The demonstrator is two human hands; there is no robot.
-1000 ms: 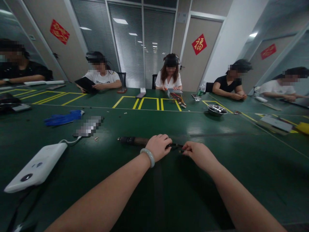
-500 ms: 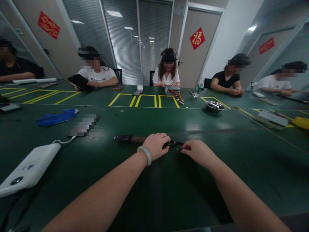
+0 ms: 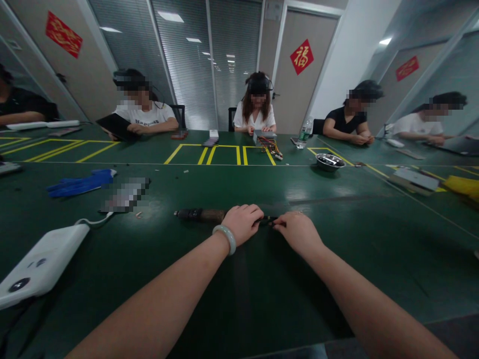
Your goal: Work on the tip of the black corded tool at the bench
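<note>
A dark, slim tool that looks like an electric screwdriver point(image 3: 207, 215) lies on the green table, its metal tip to the left and brownish body to the right. My left hand point(image 3: 244, 220), with a pale bangle on the wrist, is closed over its right end and hides that part. Between my hands a short piece of black cable point(image 3: 268, 218) shows. My right hand point(image 3: 298, 230) pinches a small dark plug point(image 3: 272, 224) at the cable, close by the left fingertips. Whether the plug touches the tool's end cannot be made out.
Leftward lie a white power bank point(image 3: 48, 259), a phone point(image 3: 125, 194) joined by a white cable, and a blue glove point(image 3: 82, 183). Farther off are a metal bowl point(image 3: 329, 162), a bottle point(image 3: 304, 134) and a grey box with coloured wires point(image 3: 265, 137). Several people sit around the table.
My right hand has moved left with the plug, closer to my left hand. The left hand stays on the tool. The view has shifted slightly.
</note>
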